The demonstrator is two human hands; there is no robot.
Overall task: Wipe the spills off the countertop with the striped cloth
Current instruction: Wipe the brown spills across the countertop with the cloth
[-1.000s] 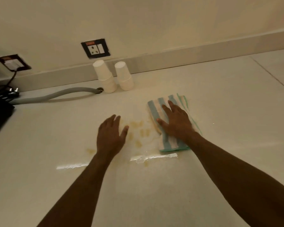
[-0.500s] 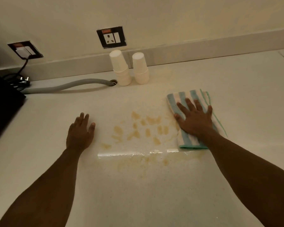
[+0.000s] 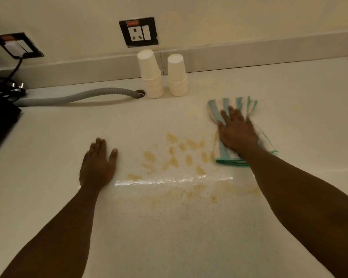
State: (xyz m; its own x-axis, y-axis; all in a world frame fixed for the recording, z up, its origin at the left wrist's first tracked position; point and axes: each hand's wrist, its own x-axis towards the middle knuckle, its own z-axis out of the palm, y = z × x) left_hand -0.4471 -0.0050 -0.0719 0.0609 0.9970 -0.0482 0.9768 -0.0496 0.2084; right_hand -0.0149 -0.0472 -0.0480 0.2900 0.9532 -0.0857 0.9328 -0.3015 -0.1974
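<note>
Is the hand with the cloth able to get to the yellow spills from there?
Probably yes. The right hand presses flat on the cloth, whose left edge sits right beside the spills. Only bare countertop lies between them, so a sideways sweep looks free.

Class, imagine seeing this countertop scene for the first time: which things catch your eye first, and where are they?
The brownish spills blotch the pale countertop at centre, between the hands. The right hand presses flat on the striped cloth at their right edge; the left hand rests flat on their left. Two stacks of white paper cups stand by the wall.
</note>
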